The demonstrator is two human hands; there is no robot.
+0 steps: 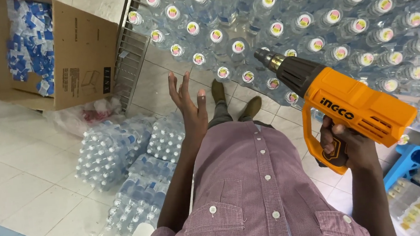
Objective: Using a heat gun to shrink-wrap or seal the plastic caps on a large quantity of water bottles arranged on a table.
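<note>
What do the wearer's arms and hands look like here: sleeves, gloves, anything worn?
Both hands are bare: left hand, right hand. No gloves, rings or watch visible. Forearms are uncovered. The shirt is a small-check reddish button-up with white buttons and chest pockets.

An orange heat gun (343, 106) with a black barrel and a metal nozzle sits at the right of the frame, gripped by its handle in the right hand (346, 146). It is tilted, nozzle pointing to the upper left, toward the clear plastic bottles (283, 30) with sealed, coloured caps that stand upright in tight rows across the upper right.
</note>
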